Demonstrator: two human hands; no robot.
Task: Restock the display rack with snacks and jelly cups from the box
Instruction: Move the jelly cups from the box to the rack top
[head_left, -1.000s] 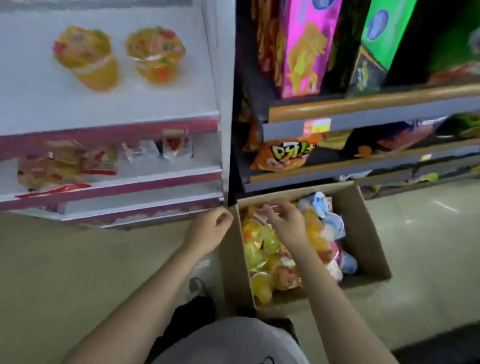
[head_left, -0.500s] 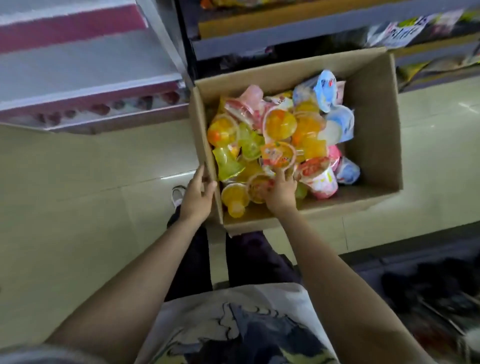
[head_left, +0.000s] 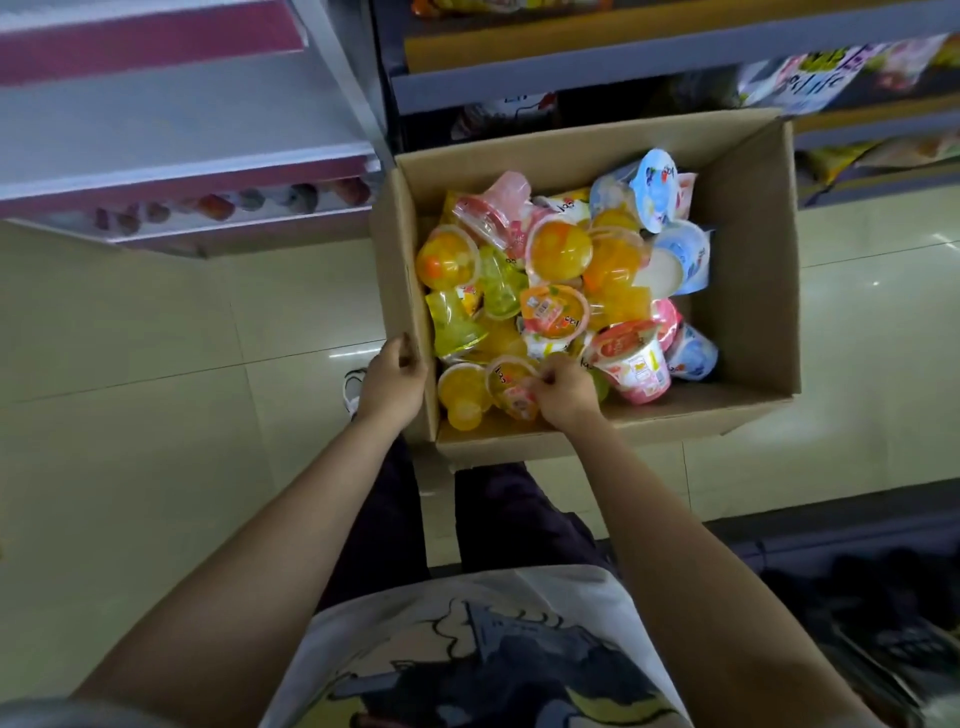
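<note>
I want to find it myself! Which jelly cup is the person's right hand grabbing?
Look in the cardboard box on the floor, at the corner nearest the person. The right hand grips an orange jelly cup lying tipped beside a plain orange one; only it shows a printed lid.

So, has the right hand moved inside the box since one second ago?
Yes. The right hand went from the box's far left corner to its near wall, now on a jelly cup.

Right hand (head_left: 563, 392) gripping jelly cup (head_left: 511, 387), box (head_left: 748, 260)
</note>
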